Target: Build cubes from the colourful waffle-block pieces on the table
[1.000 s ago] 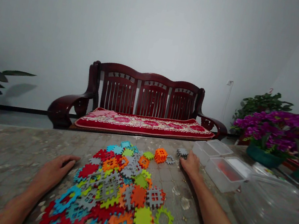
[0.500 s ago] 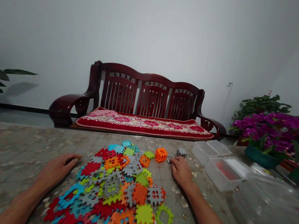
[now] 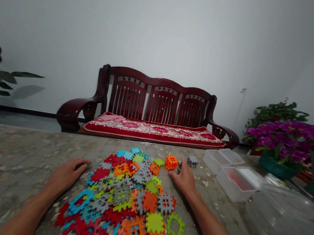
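A heap of flat notched plastic building pieces [image 3: 122,192] in red, orange, grey, green and blue lies between my hands. My left hand [image 3: 68,173] rests on the table left of the heap, fingers loosely bent, thumb apart, holding nothing. Beyond the heap's right side, my right hand [image 3: 184,178] has its thumb and fingers spread around a small dark piece [image 3: 180,165]; whether they touch it is unclear. Just left of it stands an orange block of notched pieces [image 3: 171,162]. A grey block of notched pieces [image 3: 193,161] sits just behind my right hand.
Clear plastic boxes [image 3: 232,186] stand on the right of the patterned table [image 3: 16,166], one with something orange-red inside. Nearer are transparent lids or trays [image 3: 278,218]. A pot of purple flowers [image 3: 294,140] is behind them. A wooden bench [image 3: 159,102] stands beyond the table.
My right hand's fingers have lifted and spread from the small grey piece they were touching. My left hand stays beside the heap. The view has shifted slightly left.
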A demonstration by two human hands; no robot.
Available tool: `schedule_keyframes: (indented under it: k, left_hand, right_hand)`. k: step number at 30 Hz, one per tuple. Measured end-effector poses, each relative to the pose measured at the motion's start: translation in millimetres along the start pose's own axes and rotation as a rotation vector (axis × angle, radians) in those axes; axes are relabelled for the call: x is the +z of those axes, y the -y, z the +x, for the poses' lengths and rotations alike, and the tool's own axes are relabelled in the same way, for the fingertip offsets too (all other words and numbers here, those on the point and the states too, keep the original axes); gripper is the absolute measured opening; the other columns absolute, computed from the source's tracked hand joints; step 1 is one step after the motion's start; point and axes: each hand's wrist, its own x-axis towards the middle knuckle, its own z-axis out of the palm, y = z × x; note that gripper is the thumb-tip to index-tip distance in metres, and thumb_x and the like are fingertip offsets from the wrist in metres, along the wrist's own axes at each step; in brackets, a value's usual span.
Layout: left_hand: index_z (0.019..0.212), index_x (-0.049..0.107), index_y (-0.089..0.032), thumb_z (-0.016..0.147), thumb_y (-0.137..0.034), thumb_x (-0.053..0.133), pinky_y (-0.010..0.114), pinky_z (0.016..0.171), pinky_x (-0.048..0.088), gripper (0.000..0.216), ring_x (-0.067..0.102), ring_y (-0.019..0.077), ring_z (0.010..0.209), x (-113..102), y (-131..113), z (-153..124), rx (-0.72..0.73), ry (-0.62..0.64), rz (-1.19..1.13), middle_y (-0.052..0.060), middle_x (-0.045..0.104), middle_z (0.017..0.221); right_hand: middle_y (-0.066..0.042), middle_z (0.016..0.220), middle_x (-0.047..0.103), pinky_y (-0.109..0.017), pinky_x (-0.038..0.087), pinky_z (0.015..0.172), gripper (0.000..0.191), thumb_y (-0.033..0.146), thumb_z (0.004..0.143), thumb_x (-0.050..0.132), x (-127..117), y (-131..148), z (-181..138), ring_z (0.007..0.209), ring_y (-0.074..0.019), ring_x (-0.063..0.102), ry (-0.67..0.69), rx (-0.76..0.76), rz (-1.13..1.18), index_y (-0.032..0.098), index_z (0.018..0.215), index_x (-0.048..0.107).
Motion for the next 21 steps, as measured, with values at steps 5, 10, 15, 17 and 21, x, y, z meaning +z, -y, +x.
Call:
schedule_keyframes:
  k: [5, 10, 15, 17, 21]
  left_hand:
    - [0.111, 0.078, -0.018, 0.086, -0.045, 0.037, 0.042, 0.103, 0.052, 0.056, 0.070, 0.0297, 0.114, -0.3, -0.4, 0.4, -0.007, 0.018, 0.001, 0.011, 0.077, 0.122]
    - [0.108, 0.079, -0.019, 0.085, -0.043, 0.039, 0.040, 0.103, 0.052, 0.052, 0.070, 0.0293, 0.112, 1.5, 0.2, 1.2, -0.024, -0.006, -0.023, 0.010, 0.078, 0.119]
    - [0.108, 0.079, -0.020, 0.086, -0.043, 0.041, 0.039, 0.103, 0.051, 0.050, 0.070, 0.0279, 0.112, 3.9, 2.8, 0.9, -0.028, -0.015, -0.032, 0.009, 0.078, 0.120]
    - [0.109, 0.079, -0.020, 0.086, -0.042, 0.040, 0.039, 0.102, 0.052, 0.050, 0.070, 0.0277, 0.112, 4.0, 3.3, 0.6, -0.030, -0.010, -0.029, 0.009, 0.078, 0.121]
    - [0.108, 0.080, -0.020, 0.087, -0.042, 0.040, 0.038, 0.100, 0.053, 0.050, 0.071, 0.0277, 0.111, 3.9, 3.5, 0.3, -0.013, -0.016, -0.020, 0.009, 0.078, 0.119]
  right_hand:
    - [-0.016, 0.137, 0.065, -0.038, 0.045, 0.103, 0.099, 0.047, 0.078, 0.074, 2.9, 30.8, 3.2, 0.128, -0.0345, 0.058, 0.019, 0.057, -0.082, 0.018, 0.162, 0.028]
    - [-0.020, 0.138, 0.064, -0.036, 0.044, 0.102, 0.095, 0.044, 0.087, 0.067, 5.1, 41.8, 9.1, 0.128, -0.0322, 0.058, 0.045, 0.091, -0.168, 0.008, 0.163, 0.021]
    - [-0.022, 0.137, 0.064, -0.038, 0.044, 0.103, 0.089, 0.041, 0.090, 0.064, 9.8, 40.3, 18.8, 0.127, -0.0343, 0.057, 0.026, 0.098, -0.194, 0.004, 0.161, 0.025]
    - [-0.022, 0.135, 0.065, -0.038, 0.043, 0.104, 0.087, 0.041, 0.090, 0.064, 11.4, 38.9, 23.4, 0.127, -0.0347, 0.058, 0.020, 0.096, -0.198, 0.003, 0.160, 0.027]
    - [-0.023, 0.133, 0.066, -0.039, 0.043, 0.105, 0.087, 0.040, 0.089, 0.064, 13.2, 34.3, 28.9, 0.125, -0.0354, 0.058, 0.010, 0.093, -0.161, 0.000, 0.158, 0.029]
